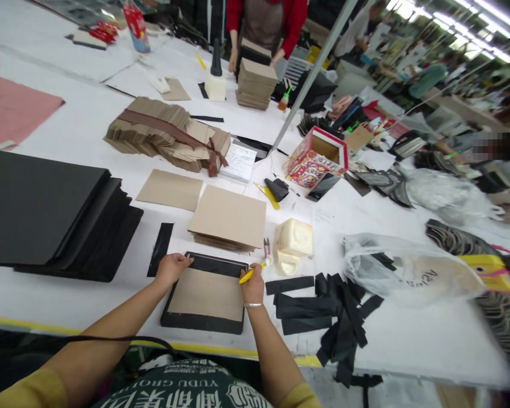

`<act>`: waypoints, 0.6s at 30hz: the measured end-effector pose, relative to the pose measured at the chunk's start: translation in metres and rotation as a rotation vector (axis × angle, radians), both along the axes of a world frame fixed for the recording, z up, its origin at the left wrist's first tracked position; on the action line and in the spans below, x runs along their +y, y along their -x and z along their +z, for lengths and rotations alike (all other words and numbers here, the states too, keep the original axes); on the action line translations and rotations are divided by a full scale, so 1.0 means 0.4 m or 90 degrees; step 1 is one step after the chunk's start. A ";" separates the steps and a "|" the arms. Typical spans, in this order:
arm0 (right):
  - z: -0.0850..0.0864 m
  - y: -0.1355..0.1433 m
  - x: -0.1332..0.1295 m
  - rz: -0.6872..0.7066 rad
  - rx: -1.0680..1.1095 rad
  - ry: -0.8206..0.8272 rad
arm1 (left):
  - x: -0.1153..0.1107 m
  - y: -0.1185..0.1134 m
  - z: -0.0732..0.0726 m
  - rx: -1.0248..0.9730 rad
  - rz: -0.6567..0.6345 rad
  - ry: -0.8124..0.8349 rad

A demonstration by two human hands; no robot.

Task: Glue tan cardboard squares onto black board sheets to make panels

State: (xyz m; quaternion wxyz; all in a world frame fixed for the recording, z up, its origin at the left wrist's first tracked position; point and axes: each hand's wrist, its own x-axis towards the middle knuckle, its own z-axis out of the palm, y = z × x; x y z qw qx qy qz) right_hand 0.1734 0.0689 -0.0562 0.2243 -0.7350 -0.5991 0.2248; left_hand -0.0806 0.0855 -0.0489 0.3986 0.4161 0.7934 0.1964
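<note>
In front of me lies a black sheet stack [204,326] with a tan board [208,294] on top, and a black strip [215,264] along its far edge. My left hand [172,270] is closed, its fingers pinching the strip at the far left corner. My right hand [253,288] is at the far right corner, wrapped round a slim yellow tool [247,276]; its exact kind is unclear. Just beyond is a pile of tan boards [229,215]. A separate black strip [160,249] lies left of my left hand.
A tall stack of black sheets [38,209] stands at left. Loose black strips [310,306] and a plastic bag [408,266] lie at right. Beyond are a cream glue container [295,238], small snips [267,247], tied tan pieces [161,133], a red box [317,158] and a co-worker [266,25].
</note>
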 end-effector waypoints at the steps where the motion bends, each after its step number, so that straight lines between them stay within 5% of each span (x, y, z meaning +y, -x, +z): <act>1: -0.002 -0.001 0.000 -0.002 -0.001 -0.001 | 0.000 -0.002 -0.002 0.001 0.004 0.007; 11: -0.003 -0.002 0.001 -0.008 0.010 0.004 | 0.002 -0.007 0.001 0.015 0.012 0.018; 18: 0.001 0.004 0.010 -0.005 -0.071 0.019 | 0.010 0.006 0.000 0.098 -0.097 -0.017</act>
